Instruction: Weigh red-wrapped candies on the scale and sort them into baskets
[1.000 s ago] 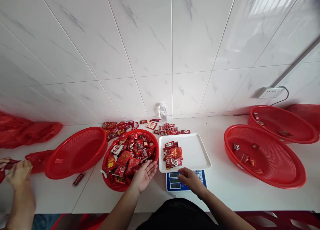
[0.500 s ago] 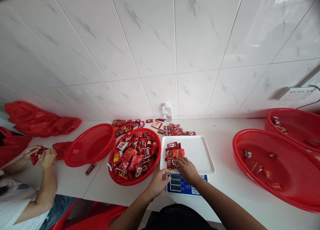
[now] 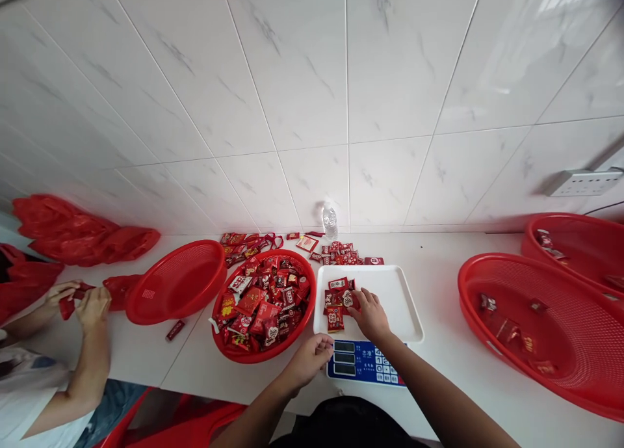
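My right hand (image 3: 370,313) is over the white tray (image 3: 390,298) of a scale. Its thumb and fingertips are closed on the edge of a dark red snack packet (image 3: 348,299) with white lettering. A few more red packets lie beside it on the tray's left side, among them a brighter red packet (image 3: 335,318) nearest the front. My left hand (image 3: 311,358) rests by the front left corner of the scale, loosely curled, with a gap between thumb and forefinger and nothing visible in it. Below the tray, the scale's blue panel (image 3: 363,362) shows displays and keys.
Left of the scale stands a red basket (image 3: 217,344) heaped with packets. More packets (image 3: 341,253) lie behind, near a water bottle (image 3: 329,220). Another red basket (image 3: 178,285) stands farther left, beside a co-worker's hands (image 3: 92,305). Big red baskets (image 3: 575,318) stand right.
My right hand has moved slightly back and right on the tray, the white-lettered packet with it. The brighter red packet now lies in front. My left hand has hardly moved.
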A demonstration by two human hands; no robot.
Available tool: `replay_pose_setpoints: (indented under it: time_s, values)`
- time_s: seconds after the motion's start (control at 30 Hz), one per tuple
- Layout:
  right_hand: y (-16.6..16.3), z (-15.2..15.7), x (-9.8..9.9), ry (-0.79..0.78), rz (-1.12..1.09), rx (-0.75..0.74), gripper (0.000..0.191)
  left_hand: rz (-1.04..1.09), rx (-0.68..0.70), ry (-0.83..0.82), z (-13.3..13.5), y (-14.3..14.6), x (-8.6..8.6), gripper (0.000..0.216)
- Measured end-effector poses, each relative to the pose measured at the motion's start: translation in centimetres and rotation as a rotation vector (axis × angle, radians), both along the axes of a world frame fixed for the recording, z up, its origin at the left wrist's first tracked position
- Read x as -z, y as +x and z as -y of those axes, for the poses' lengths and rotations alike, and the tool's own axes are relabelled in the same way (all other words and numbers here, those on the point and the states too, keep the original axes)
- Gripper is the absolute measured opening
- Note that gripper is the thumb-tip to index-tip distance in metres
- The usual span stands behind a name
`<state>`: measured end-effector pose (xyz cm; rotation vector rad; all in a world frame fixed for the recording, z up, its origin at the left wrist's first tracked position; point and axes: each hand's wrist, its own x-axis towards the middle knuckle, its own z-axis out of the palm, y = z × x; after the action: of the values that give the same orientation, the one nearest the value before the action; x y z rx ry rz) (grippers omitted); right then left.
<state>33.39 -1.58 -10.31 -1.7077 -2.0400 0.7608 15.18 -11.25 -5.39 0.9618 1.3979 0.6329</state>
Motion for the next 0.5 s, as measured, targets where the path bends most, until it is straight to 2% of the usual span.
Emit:
replay_pose_setpoints:
  time_s: [0.2,0.33,0.4,0.5]
  values:
    - [-0.8,-0.1,-0.1,-0.021,-0.012,0.057,0.051,0.033,0.076,0.008,-1.0,-0.5,0.7,0.033]
    - [-0.4,0.0,0.4,-0.151,-0.299,0.200,0.060,0.054,0.079,0.001,-1.5,-0.8,1.1,0.034]
    - [0.4,0.1,0.6,-0.220,-0.442,0.260,0.056,0.055,0.081,-0.002,-1.6,-0.8,1.3,0.034]
    - [2.0,0.6,0.1,-0.244,-0.491,0.298,0.045,0.050,0.072,-0.012,-1.6,-0.8,1.1,0.035]
